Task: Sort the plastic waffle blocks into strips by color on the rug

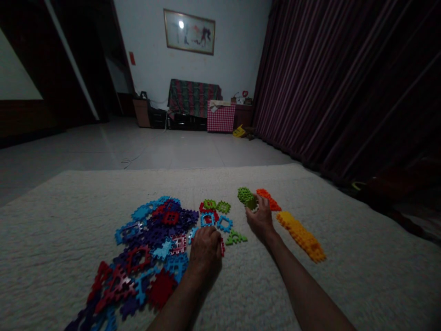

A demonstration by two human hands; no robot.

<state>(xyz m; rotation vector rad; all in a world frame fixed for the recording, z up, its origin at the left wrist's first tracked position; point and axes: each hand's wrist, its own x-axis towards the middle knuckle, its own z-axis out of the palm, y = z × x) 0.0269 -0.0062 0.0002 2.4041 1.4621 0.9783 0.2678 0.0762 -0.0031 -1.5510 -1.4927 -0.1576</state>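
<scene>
My right hand (262,219) has thumb and fingers closed round a green toothed building tile (252,202), at the near end of a row of stacked green tiles (244,194). My left hand (206,250) is low over the mat with fingers curled down. A red tile (222,247) pokes out by its right side; whatever its fingertips grip is hidden. Just past it lie a blue square frame tile (207,219), another blue frame tile (225,224) and two small green tiles (210,204). A green triangular tile (236,237) rests between the hands.
A large loose pile of purple, blue and red tiles (161,225) spreads to the left. Orange tiles (268,199) and a long yellow row of tiles (300,235) lie right of my right hand. All rest on a pale quilted mat (138,181); dark curtains (310,69) hang at right.
</scene>
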